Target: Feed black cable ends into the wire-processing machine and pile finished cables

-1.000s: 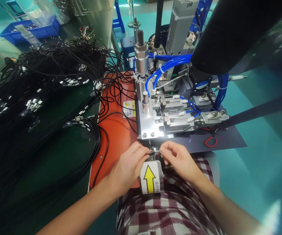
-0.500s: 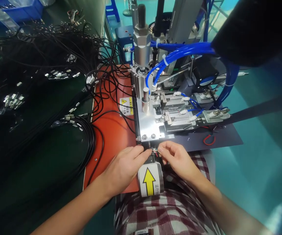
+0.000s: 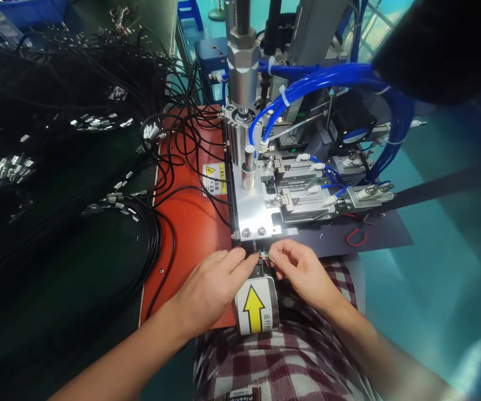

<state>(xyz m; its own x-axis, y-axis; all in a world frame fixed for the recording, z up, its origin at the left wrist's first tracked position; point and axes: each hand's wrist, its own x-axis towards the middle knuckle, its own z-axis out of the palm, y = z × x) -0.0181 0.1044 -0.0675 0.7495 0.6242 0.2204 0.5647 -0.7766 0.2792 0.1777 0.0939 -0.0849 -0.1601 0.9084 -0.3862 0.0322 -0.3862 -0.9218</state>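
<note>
Many black cables (image 3: 153, 236) at left, machine (image 3: 252, 210) ahead, right hand (image 3: 303, 271) pinching fine wires (image 3: 265, 257), left hand (image 3: 213, 278) grip unclear

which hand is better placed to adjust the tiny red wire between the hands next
Probably the right hand: its thumb and index fingertips are close together right beside the red wire, while the left hand's fingertips sit slightly farther off.

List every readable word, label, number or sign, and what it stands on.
"运行方": white label with yellow arrow, on the curved guard; rest cut off.
Warning triangle, apparently "设备": warning label on the red cover; rest blurred.
Shirt tag: too small to read.
</note>
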